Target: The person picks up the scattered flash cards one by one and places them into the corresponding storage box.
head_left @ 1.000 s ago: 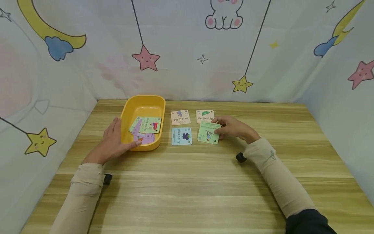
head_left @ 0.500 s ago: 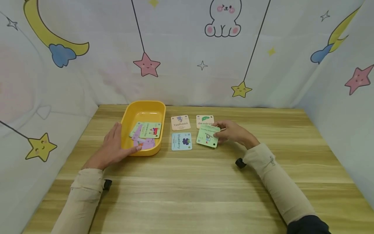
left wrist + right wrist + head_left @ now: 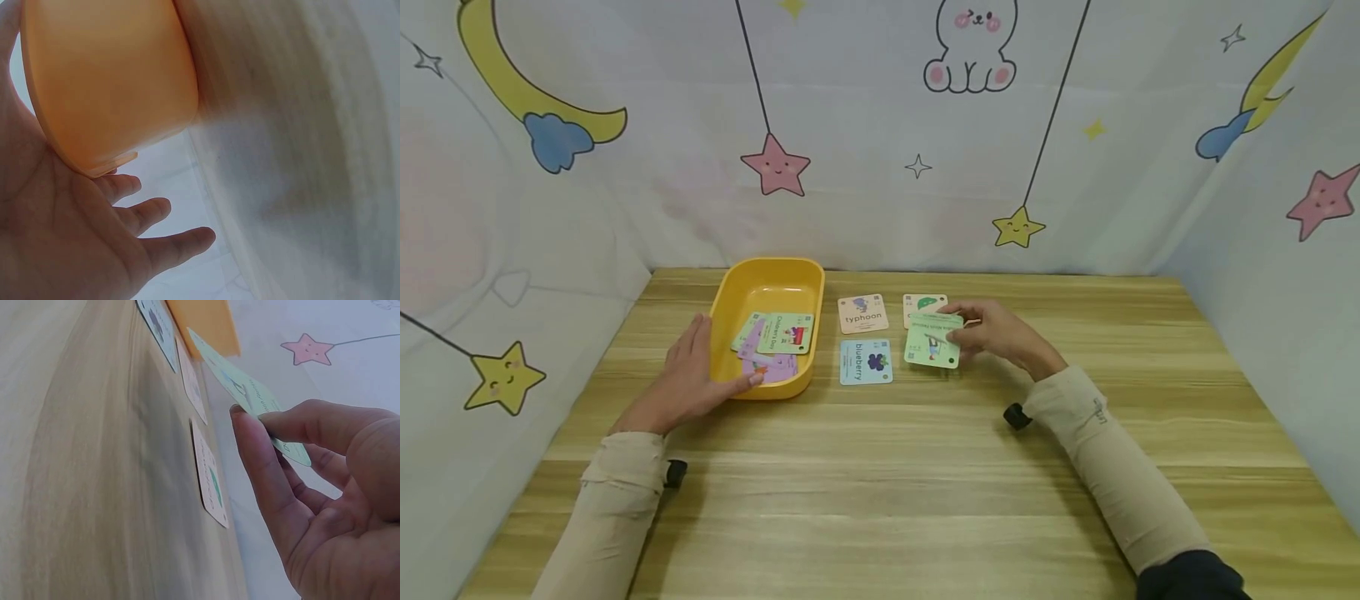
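Observation:
My right hand [image 3: 996, 337] pinches a green picture card [image 3: 932, 343] by its edge between thumb and fingers. The right wrist view shows that green card [image 3: 240, 387] tilted and lifted above the table. Behind it, partly covered in the head view, lies a cream card with a green drawing [image 3: 924, 303]. My left hand [image 3: 688, 375] rests on the near left corner of a yellow tray [image 3: 808, 379], thumb over the near rim. In the left wrist view its fingers [image 3: 178, 247] spread out straight past the tray wall [image 3: 112, 81].
Left of the held card lie a cream "typhoon" card [image 3: 862, 315] and a blue "blueberry" card [image 3: 866, 362]. Inside the tray are a green "Children's Day" card [image 3: 786, 333] and several purple and green ones. A printed cloth [image 3: 865, 225] hangs behind the wooden table [image 3: 850, 483].
The head view has tilted slightly up. In my right hand the green card has lifted and turned a little, covering more of the cream card behind. My left hand stays at the tray.

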The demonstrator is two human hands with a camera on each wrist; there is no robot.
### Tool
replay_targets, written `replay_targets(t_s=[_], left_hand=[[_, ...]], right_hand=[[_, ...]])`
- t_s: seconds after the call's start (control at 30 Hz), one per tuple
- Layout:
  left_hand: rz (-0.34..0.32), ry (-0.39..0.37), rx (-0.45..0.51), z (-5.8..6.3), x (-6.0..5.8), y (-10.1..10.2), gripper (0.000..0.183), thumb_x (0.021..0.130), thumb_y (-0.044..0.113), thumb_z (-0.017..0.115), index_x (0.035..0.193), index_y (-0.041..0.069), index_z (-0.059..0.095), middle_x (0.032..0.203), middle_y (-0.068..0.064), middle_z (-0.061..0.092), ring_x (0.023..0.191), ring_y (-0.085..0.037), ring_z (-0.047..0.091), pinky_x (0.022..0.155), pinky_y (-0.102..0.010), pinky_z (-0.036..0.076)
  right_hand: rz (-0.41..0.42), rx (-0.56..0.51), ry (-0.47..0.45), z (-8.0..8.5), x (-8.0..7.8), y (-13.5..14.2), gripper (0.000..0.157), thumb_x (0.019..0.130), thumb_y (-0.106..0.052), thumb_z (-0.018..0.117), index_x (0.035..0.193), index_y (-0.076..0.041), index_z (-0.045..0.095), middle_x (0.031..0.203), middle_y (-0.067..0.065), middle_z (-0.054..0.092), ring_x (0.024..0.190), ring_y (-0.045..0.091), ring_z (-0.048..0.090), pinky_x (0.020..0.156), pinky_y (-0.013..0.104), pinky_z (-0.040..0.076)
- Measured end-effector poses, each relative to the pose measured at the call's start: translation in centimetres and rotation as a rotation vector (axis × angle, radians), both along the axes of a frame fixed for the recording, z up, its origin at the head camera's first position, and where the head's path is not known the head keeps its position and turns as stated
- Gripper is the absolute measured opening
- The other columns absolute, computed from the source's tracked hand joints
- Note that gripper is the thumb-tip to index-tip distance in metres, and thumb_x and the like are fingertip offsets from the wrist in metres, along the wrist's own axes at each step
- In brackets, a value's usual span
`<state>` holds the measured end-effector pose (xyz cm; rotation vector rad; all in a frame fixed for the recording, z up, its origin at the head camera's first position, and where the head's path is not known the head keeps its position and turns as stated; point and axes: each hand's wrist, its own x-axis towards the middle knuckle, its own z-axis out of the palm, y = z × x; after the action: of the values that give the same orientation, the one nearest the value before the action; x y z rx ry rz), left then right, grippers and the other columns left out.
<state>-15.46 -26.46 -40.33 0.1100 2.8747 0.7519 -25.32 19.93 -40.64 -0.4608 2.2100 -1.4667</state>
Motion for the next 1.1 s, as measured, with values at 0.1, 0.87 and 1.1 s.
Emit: replay_targets(t_s=[0.1, 0.87, 1.1], left_hand=[[0.000, -0.006, 0.002, -0.1, 0.0, 0.0, 0.132, 0.084, 0.072, 0.066, 0.159, -0.001, -0.014, 0.167, -0.026, -0.014, 0.151, -0.052, -0.002, 0.115, -0.074, 0.014], [-0.007, 0.003, -0.003, -0.3, -0.1, -0.1, 0.132, 0.084, 0.073, 0.065, 0.159, -0.002, -0.015, 0.167, -0.024, -0.016, 0.152, -0.050, -0.005, 0.118, -0.072, 0.010], [-0.004, -0.001, -0.004, -0.3, -0.1, -0.1, 0.133, 0.084, 0.074, 0.065, 0.159, -0.002, -0.015, 0.167, -0.024, -0.017, 0.152, -0.050, -0.005, 0.118, -0.071, 0.009]], right_hand=[[-0.024, -0.012, 0.011, 0.2, 0.0, -0.1, 0.043, 0.098, -0.006, 0.066, 0.141, -0.009, 0.059, 0.120, 0.018, 0.060, 0.092, 0.027, 0.070, 0.080, 0.051, 0.060], [-0.136, -0.079, 0.105, 1.9, -0.4, -2.4, 0.046, 0.095, -0.007, 0.071, 0.140, -0.010, 0.061, 0.110, 0.018, 0.062, 0.098, 0.026, 0.070, 0.086, 0.054, 0.058], [-0.122, -0.113, 0.129, 2.1, -0.5, -3.7, 0.045, 0.094, -0.007, 0.072, 0.138, -0.010, 0.063, 0.109, 0.018, 0.062, 0.097, 0.025, 0.069, 0.086, 0.054, 0.058]])
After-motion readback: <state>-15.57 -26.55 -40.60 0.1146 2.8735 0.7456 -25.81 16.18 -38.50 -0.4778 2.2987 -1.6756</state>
